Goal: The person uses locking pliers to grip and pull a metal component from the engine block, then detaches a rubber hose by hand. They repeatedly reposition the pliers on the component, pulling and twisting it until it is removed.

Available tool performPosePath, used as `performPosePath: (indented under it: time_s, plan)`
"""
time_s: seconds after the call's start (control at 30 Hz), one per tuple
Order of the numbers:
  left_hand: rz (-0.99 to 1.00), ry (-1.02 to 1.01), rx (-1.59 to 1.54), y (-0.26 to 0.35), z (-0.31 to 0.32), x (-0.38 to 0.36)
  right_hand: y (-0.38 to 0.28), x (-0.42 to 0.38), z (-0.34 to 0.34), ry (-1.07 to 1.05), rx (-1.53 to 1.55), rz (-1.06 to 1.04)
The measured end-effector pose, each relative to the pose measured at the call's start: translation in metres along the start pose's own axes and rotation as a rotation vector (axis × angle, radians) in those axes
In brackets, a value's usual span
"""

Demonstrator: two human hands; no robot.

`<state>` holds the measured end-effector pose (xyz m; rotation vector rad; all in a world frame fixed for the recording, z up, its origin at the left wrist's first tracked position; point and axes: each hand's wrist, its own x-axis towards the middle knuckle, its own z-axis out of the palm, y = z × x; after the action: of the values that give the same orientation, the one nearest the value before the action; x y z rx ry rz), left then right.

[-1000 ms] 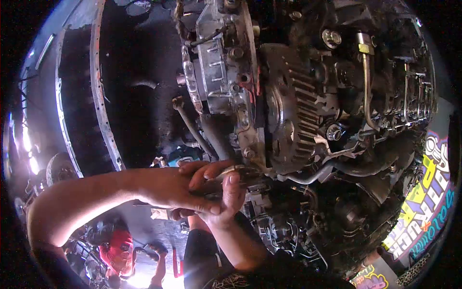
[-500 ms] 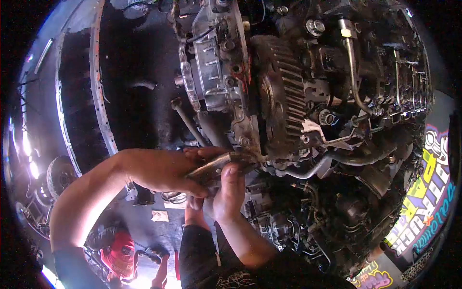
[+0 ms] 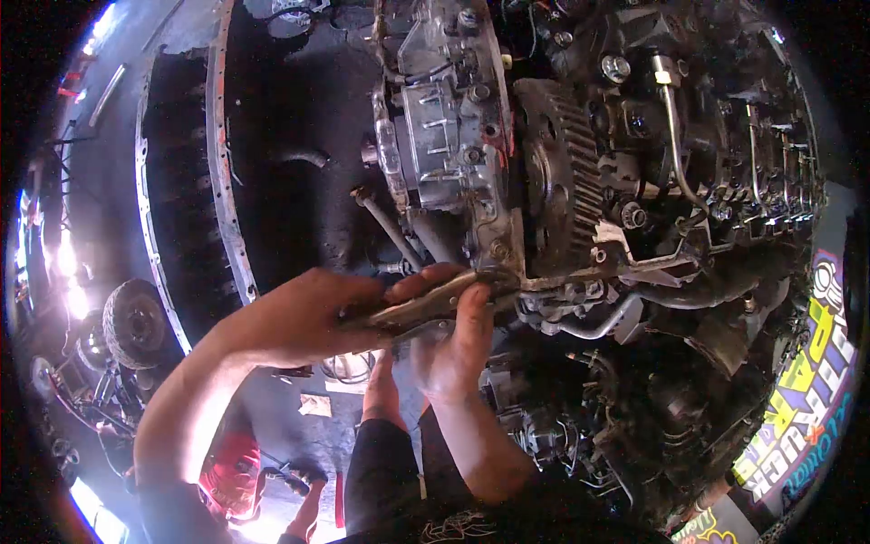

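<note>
A long, worn metal hand tool [image 3: 421, 308] that looks like locking pliers lies slanted between my hands, its far end against the lower edge of the engine's front housing [image 3: 494, 218]. My left hand [image 3: 317, 308] is closed around its near end, with fingers on the upper side. My right hand [image 3: 453, 349] grips it from below, the thumb pressed along its side close to the far end. What the tip of the tool touches is dark and hidden. Just right of the housing stands a large toothed gear [image 3: 557, 177].
Metal pipes [image 3: 671, 136] and hoses run along the engine at right. Two perforated rails [image 3: 220, 136] rise at left. A person in a red top [image 3: 234, 476] is low at bottom left, near a wheel [image 3: 136, 324]. A painted sign [image 3: 797, 390] stands at far right.
My view has shifted, so the engine sits farther right and lower. Both hands keep hold of the tool; my right thumb now lies nearer its far end.
</note>
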<state>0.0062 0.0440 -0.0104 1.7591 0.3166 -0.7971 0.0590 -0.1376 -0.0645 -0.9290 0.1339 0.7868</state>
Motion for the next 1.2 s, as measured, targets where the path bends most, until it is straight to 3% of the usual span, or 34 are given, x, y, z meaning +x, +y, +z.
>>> performPosePath:
  time_s: [0.2, 0.3, 0.4, 0.43, 0.5, 0.6, 0.63, 0.73, 0.87, 0.9, 1.1, 1.2]
  plan:
    - [0.099, 0.071, -0.029, -0.014, 0.009, 0.001, 0.002, 0.001, 0.003, 0.105, -0.069, -0.009]
    - [0.076, 0.071, -0.051, -0.012, 0.009, -0.001, 0.003, 0.000, 0.001, 0.048, -0.026, -0.015]
    - [0.161, 0.214, -0.162, -0.019, 0.014, -0.007, 0.015, -0.002, 0.006, 0.118, -0.008, -0.077]
    - [0.180, 0.260, -0.193, -0.023, 0.016, -0.011, 0.026, -0.005, -0.005, 0.023, -0.091, -0.108]
    - [0.221, 0.350, -0.244, -0.033, 0.020, -0.019, 0.061, -0.025, -0.030, 0.090, -0.528, -0.063]
    - [0.307, 0.505, -0.074, -0.034, 0.036, -0.021, 0.093, -0.045, -0.022, 0.269, -0.449, 0.008]
    - [0.349, 0.553, -0.004, -0.030, 0.040, -0.021, 0.095, -0.045, 0.002, 0.372, -0.332, -0.067]
    - [0.279, 0.701, -0.146, -0.021, 0.064, -0.014, 0.067, -0.037, 0.023, 0.274, -0.094, -0.040]
    - [0.321, 0.779, -0.045, -0.021, 0.071, -0.012, 0.095, -0.037, 0.021, 0.418, -0.046, 0.005]
    - [0.424, 0.822, 0.004, -0.023, 0.072, -0.010, 0.104, -0.032, 0.020, 0.447, -0.068, -0.030]
    - [0.363, 0.777, 0.046, -0.028, 0.068, -0.008, 0.135, -0.023, -0.007, 0.526, -0.313, -0.226]
    - [0.361, 0.709, -0.090, -0.028, 0.068, -0.009, 0.134, -0.021, -0.014, 0.475, -0.409, -0.279]
